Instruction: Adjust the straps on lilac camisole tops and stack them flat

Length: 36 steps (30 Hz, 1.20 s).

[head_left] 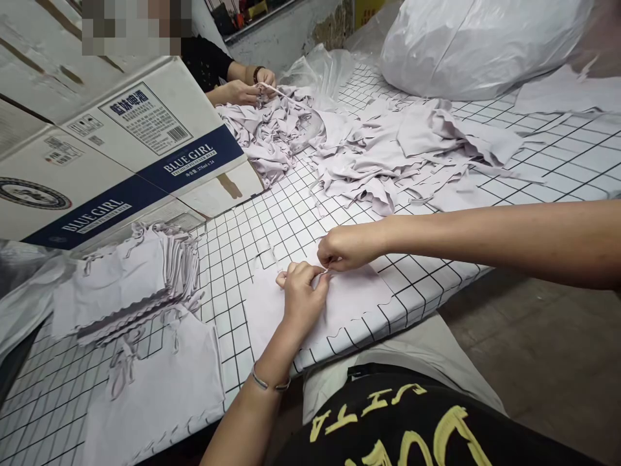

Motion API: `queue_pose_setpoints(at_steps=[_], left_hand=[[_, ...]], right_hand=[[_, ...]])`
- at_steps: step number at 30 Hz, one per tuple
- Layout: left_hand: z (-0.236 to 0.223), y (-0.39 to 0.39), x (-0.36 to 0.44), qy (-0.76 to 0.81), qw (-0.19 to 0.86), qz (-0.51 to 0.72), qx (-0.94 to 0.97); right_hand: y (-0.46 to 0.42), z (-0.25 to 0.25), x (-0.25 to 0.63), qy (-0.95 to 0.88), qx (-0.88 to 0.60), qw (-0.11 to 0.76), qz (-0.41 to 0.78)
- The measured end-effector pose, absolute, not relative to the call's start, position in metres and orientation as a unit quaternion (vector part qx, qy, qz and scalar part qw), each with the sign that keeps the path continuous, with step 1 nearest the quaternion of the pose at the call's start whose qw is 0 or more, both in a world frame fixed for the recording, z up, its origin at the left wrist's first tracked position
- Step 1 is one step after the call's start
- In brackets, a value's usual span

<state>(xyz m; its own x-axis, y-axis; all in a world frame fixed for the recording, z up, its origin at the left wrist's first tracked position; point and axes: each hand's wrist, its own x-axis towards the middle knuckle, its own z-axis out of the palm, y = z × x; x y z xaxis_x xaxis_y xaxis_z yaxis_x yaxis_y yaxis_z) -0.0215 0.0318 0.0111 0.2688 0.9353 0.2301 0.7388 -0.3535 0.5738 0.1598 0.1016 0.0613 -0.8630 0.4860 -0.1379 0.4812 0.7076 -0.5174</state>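
A pale pink fabric piece (359, 291) with a wavy edge lies flat near the front edge of the table. Over its upper part, my left hand (305, 288) pinches a thin fabric strap, with a bangle at the wrist. My right hand (347, 248) meets it from the right, fingers closed on the same small spot of the strap. The fingertips nearly touch, so the exact shape of the strap between them is hidden. A like piece with tied straps (165, 382) lies to the left, beside a folded stack of such pieces (130, 272).
A large carton (121, 149) stands on the grid-patterned table cover (228, 259) at the left. Loose fabric (388, 149) is heaped across the middle, with a full plastic bag (485, 45) behind. Opposite, another person's hands (250, 90) hold a strip.
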Motion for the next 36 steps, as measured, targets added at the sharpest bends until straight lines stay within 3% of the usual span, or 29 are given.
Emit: queue_pose_setpoints(at_steps=[5, 12, 17, 20, 23, 28, 33, 36], left_hand=[[0.01, 0.032, -0.021, 0.538, 0.186, 0.264, 0.779], [0.009, 0.041, -0.023, 0.548, 0.327, 0.271, 0.72], [0.002, 0.044, -0.026, 0.558, 0.378, 0.267, 0.689], [-0.002, 0.045, -0.023, 0.556, 0.385, 0.252, 0.692], [0.002, 0.042, -0.023, 0.548, 0.344, 0.215, 0.732], [0.018, 0.015, -0.069, 0.64, 0.156, 0.216, 0.721], [0.014, -0.022, -0.141, 0.807, 0.068, 0.096, 0.578], [0.005, -0.038, -0.151, 0.81, 0.037, 0.081, 0.579]], right_hand=[[0.099, 0.061, 0.158, -0.919, -0.26, 0.015, 0.297], [0.103, 0.057, 0.159, -0.855, -0.322, 0.038, 0.404], [0.099, 0.053, 0.155, -0.819, -0.295, 0.104, 0.481], [0.101, 0.049, 0.151, -0.819, -0.302, 0.091, 0.479], [0.111, 0.047, 0.154, -0.847, -0.345, 0.082, 0.395], [0.105, 0.051, 0.186, -0.831, -0.511, 0.188, 0.115], [0.056, 0.038, 0.208, -0.764, -0.615, 0.04, 0.191], [0.052, 0.029, 0.197, -0.79, -0.585, 0.11, 0.149]])
